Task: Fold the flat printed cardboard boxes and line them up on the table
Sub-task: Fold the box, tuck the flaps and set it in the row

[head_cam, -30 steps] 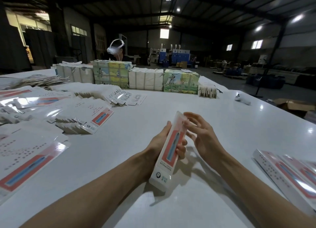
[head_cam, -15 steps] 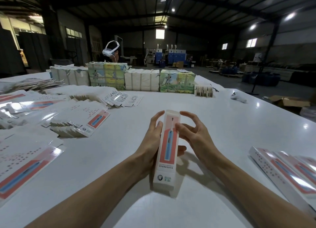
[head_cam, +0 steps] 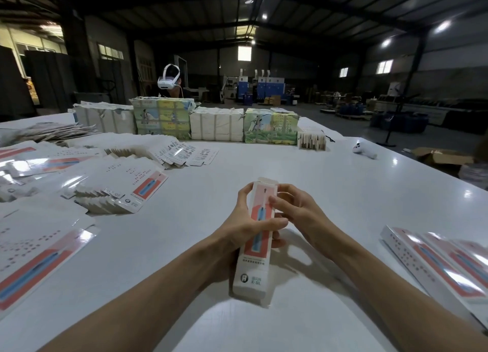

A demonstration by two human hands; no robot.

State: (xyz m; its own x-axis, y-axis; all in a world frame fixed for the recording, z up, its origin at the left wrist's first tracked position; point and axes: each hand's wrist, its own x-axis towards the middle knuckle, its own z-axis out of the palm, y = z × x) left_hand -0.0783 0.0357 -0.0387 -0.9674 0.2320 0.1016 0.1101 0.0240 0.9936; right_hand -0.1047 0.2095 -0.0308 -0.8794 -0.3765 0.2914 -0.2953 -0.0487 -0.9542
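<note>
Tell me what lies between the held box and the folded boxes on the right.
Head view: only the right hand gripping the box, then bare table up to the folded boxes.

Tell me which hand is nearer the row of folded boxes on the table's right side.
Right. The right hand grips the held box left of the row of folded boxes; the left hand grips that box's other side, farther left.

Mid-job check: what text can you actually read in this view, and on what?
"X·SL": lower end of the held box, beside a tooth logo; last letter uncertain.
Small line above it: too small to read.
Print on the flat blanks: blurred.
Print on the finished boxes at right: blurred.
Labels on the back bundles: too small.
</note>
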